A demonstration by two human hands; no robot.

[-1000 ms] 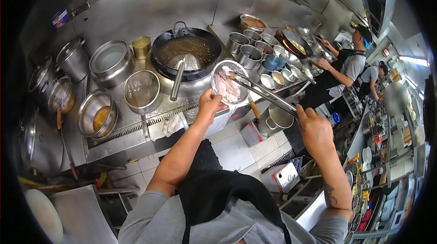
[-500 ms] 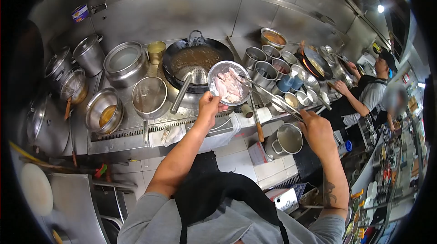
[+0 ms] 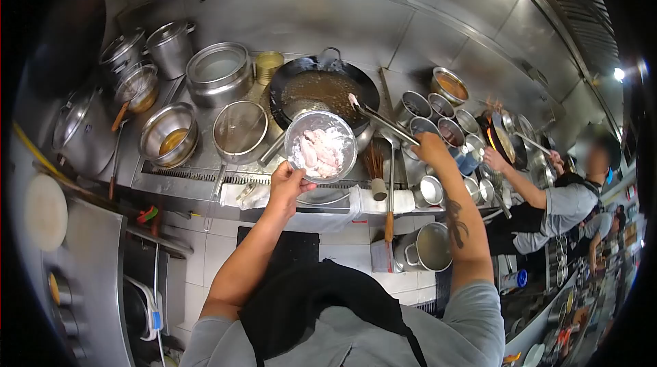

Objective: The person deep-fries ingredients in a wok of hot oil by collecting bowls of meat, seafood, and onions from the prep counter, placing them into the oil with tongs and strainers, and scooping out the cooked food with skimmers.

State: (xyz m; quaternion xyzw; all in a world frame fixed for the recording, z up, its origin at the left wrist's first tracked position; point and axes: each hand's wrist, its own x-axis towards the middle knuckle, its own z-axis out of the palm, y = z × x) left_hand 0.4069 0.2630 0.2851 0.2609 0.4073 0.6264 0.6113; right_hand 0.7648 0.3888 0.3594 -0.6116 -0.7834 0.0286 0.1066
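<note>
My left hand (image 3: 286, 185) grips the rim of a metal bowl (image 3: 348, 149), fingers underneath and thumb on the edge. Inside the bowl lie pale, flour-dusted meat pieces (image 3: 317, 152). My right hand (image 3: 431, 149) is closed round long metal tongs (image 3: 389, 124). At their tips is a small pale meat piece (image 3: 353, 100), above the right side of a black wok (image 3: 371, 85). Brown, bubbling oil (image 3: 321, 87) fills the wok. A perforated strainer rests in it, mostly hidden by the bowl, its handle (image 3: 272, 150) jutting out towards me.
Left of the wok stand a round strainer (image 3: 239, 131), a bowl with yellow liquid (image 3: 170, 135) and a large pot (image 3: 219, 74). Several metal containers (image 3: 415, 105) crowd the right. A pot (image 3: 432, 246) sits below the counter. Further right, a co-worker (image 3: 547, 206) handles a flaming pan (image 3: 503, 135).
My right hand has moved the tongs from the bowl to over the wok, carrying a meat piece. The bowl has shifted slightly down in front of the wok. The view has turned.
</note>
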